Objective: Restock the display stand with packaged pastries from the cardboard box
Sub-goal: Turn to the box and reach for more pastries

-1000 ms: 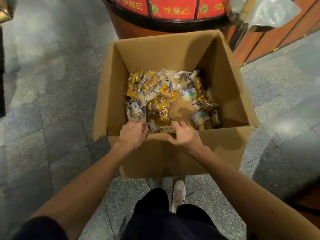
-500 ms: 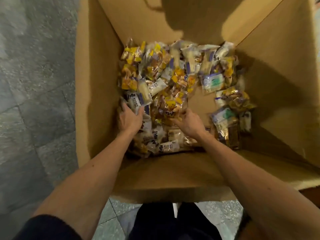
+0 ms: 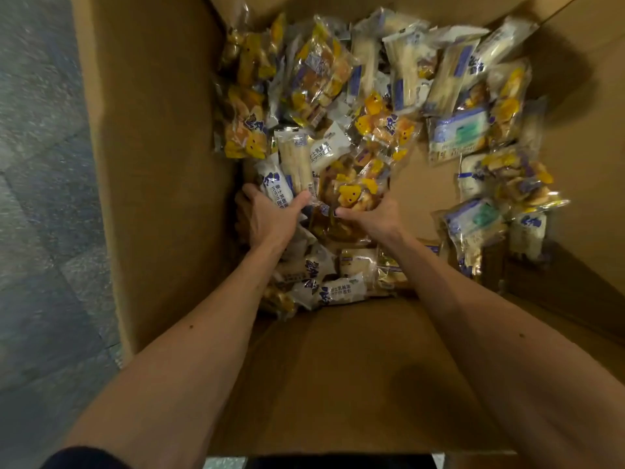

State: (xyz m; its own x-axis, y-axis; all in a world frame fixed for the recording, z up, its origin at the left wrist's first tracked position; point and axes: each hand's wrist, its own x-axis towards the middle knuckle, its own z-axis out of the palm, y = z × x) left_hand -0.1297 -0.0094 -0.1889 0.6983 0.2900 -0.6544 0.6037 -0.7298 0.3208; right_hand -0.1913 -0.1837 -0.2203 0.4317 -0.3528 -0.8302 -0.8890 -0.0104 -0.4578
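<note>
**Both hands closed on packets inside the box**

The left hand is curled round a white packet with blue print, with the thumb on the packet's right side and the fingers on its left. The right hand is closed on a clear packet of yellow pastries, just beside the white one. More packaged pastries are heaped beyond the fingers and to the right, on the bottom of the cardboard box. At left, grey stone floor is seen.

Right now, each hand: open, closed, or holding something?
Left hand: holding a white pastry packet, thumb and fingers curled round it.
Right hand: gripping a yellow-printed pastry packet.
</note>
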